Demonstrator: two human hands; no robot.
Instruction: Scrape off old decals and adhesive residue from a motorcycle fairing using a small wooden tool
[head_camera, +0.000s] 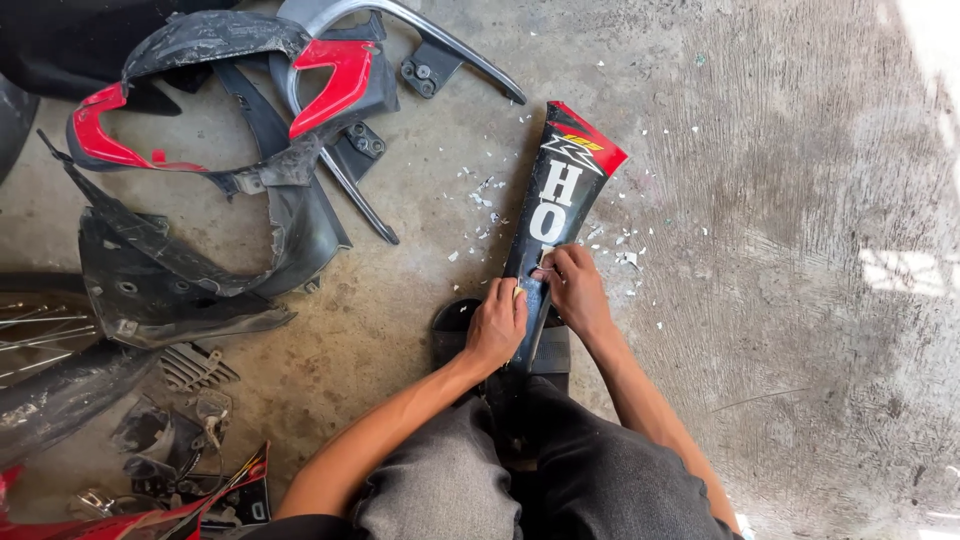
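Rough grey concrete floor (780, 200) fills the view, sunlit at the right edge and scattered with small white sticker flakes (630, 258). On it lies a long black plastic motorcycle side panel (560, 205) with a red tip and white lettering, running from the person's lap up toward the top of the view. Its near end rests between the knees, over a black sandal (452, 325).

The left hand (496, 325) presses on the panel's left edge, fingers curled together against the plastic; I cannot tell whether they pinch anything. The right hand (574, 290) sits just beside it on the panel, fingers bunched at the lowest visible white letter, the fingertips touching the decal. The two hands are nearly touching each other.

To the left, well apart from the hands, lies a heap of red and black plastic fairing pieces (210, 130) with a silver metal grab rail (400, 30) across the top. A spoked wheel (40, 335) shows at the left edge, and smaller black brackets and parts (180, 420) lie near the lower left corner.
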